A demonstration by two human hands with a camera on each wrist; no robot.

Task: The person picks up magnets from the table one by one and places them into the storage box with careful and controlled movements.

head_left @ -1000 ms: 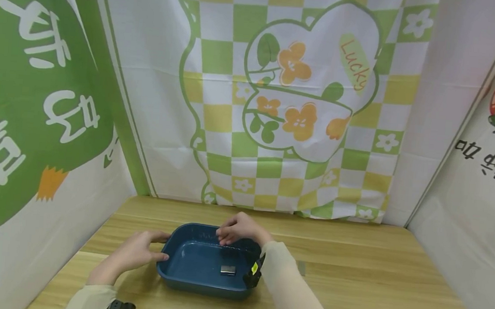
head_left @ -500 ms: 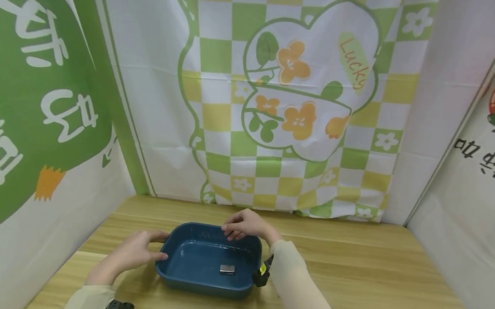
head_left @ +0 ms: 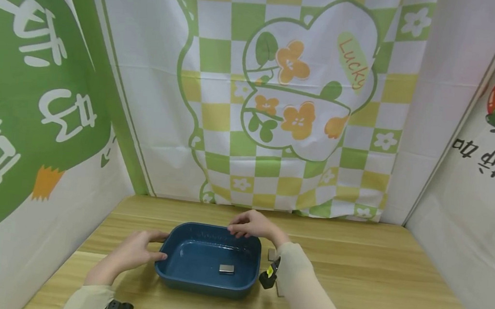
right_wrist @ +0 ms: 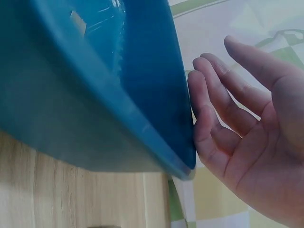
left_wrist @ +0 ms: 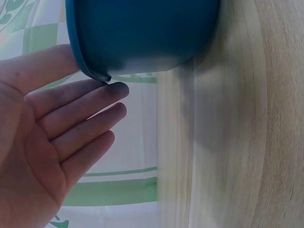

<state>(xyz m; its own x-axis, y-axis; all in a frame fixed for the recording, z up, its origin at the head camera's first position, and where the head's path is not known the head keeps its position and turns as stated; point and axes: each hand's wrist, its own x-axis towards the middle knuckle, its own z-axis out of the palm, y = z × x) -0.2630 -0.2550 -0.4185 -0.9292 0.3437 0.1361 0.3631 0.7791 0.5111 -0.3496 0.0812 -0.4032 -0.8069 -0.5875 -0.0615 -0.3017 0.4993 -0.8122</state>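
Note:
A dark blue rectangular tub [head_left: 194,282] stands on the wooden table. Inside, toward its right front, lies a small silvery rectangular block [head_left: 227,269]. My left hand [head_left: 135,251] is at the tub's left side, its thumb at the rim; in the left wrist view its fingers [left_wrist: 80,111] are straight beside the rim. My right hand [head_left: 254,224] is at the far right rim, palm side toward the tub. With nothing in its grasp, it shows loosely bent fingers [right_wrist: 218,97] beside the tub wall in the right wrist view.
Small flat grey-brown pieces [head_left: 272,255] lie on the table [head_left: 351,279] right of the tub, partly hidden by the right wrist's camera [head_left: 269,274]. A checkered cloth [head_left: 268,170] hangs behind the table, and printed sheets hang at both sides.
My right hand has risen from inside the tub and shifted right to its far rim. The flat pieces beside the tub show more now. The left hand and the block stay in place.

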